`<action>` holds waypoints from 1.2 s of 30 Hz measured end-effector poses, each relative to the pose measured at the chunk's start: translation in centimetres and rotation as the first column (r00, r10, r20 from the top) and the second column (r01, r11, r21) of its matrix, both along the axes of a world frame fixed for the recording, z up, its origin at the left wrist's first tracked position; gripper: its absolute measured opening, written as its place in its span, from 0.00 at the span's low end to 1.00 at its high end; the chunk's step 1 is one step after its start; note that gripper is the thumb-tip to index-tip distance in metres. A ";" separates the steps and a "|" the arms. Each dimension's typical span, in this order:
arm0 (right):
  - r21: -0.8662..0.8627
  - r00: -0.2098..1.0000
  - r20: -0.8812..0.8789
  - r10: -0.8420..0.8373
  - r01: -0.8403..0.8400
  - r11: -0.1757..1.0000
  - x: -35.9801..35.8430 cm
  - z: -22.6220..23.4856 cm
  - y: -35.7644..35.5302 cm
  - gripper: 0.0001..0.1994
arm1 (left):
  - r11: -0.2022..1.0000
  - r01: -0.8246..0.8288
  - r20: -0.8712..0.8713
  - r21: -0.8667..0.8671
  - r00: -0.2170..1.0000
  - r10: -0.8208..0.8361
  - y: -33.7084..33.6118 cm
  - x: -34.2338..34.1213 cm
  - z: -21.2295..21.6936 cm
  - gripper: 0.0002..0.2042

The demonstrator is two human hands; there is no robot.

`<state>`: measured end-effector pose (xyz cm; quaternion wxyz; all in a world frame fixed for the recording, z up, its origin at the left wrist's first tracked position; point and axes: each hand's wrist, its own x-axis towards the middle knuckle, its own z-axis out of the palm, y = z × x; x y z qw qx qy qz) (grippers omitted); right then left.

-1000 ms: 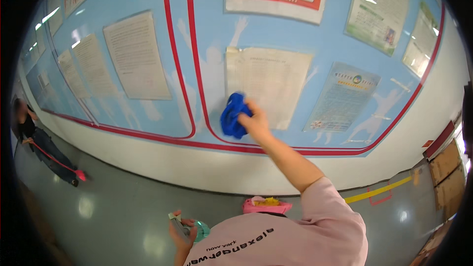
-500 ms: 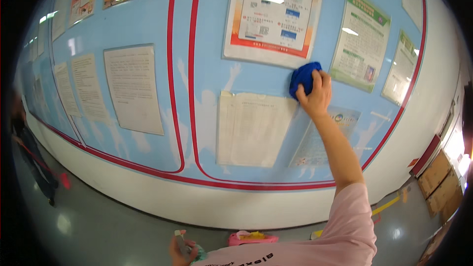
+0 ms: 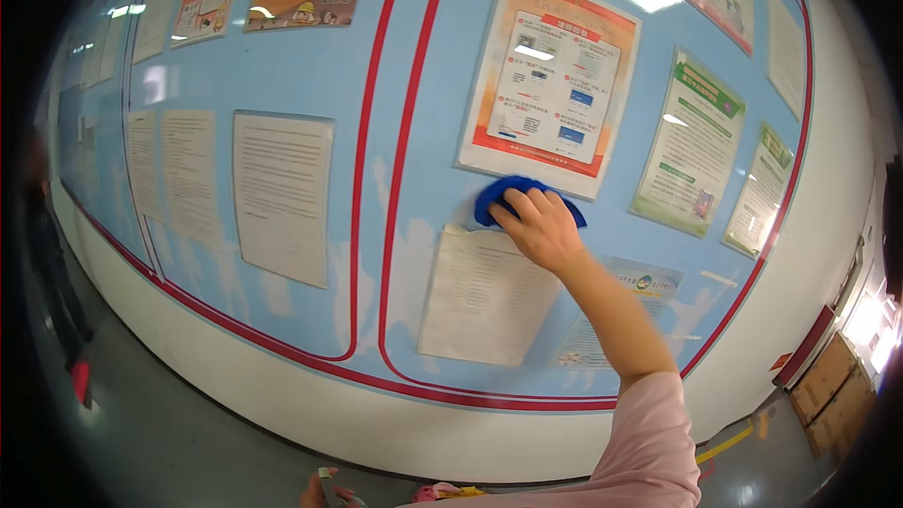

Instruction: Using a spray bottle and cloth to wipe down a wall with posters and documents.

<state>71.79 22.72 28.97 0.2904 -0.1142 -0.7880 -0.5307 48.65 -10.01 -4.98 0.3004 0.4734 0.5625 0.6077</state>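
Observation:
My right hand (image 3: 543, 228) is closed on a blue cloth (image 3: 506, 191) and presses it against the light-blue wall board (image 3: 428, 198). The cloth lies just under an orange-bordered poster (image 3: 555, 85), above the top edge of a white printed sheet (image 3: 484, 296). Down at the lower edge of the view, my left hand (image 3: 311, 492) is wrapped round what looks like a spray bottle (image 3: 327, 482) with a grey top. Most of that bottle is cut off by the frame.
Green-edged notices (image 3: 691, 146) and a pale blue sheet (image 3: 625, 310) hang at the right. A pink container (image 3: 437, 491) stands on the floor below. Cardboard boxes (image 3: 828, 390) are at the far right. A person (image 3: 52, 273) stands at the far left.
My right hand has wiped the cloth leftward, from the poster's lower right corner to beneath its lower left part. The view has shifted, and the left hand sits lower in it.

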 end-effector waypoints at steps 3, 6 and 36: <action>0.153 0.986 -0.015 0.165 -0.161 0.975 -4.5 4.6 -1.8 0.15 | 0.988 -0.022 0.340 -0.152 0.938 0.073 -0.3 -0.2 0.0 0.23; 0.229 0.966 -0.115 0.233 -0.202 0.952 -8.6 11.1 -2.1 0.18 | 0.995 0.004 0.146 -0.103 0.989 0.011 -1.4 -1.8 -0.4 0.22; 0.148 0.844 -0.517 0.143 -0.076 0.986 -22.4 12.0 5.2 0.22 | 0.986 -0.036 0.108 -0.162 0.993 0.055 -1.1 -7.8 -0.7 0.23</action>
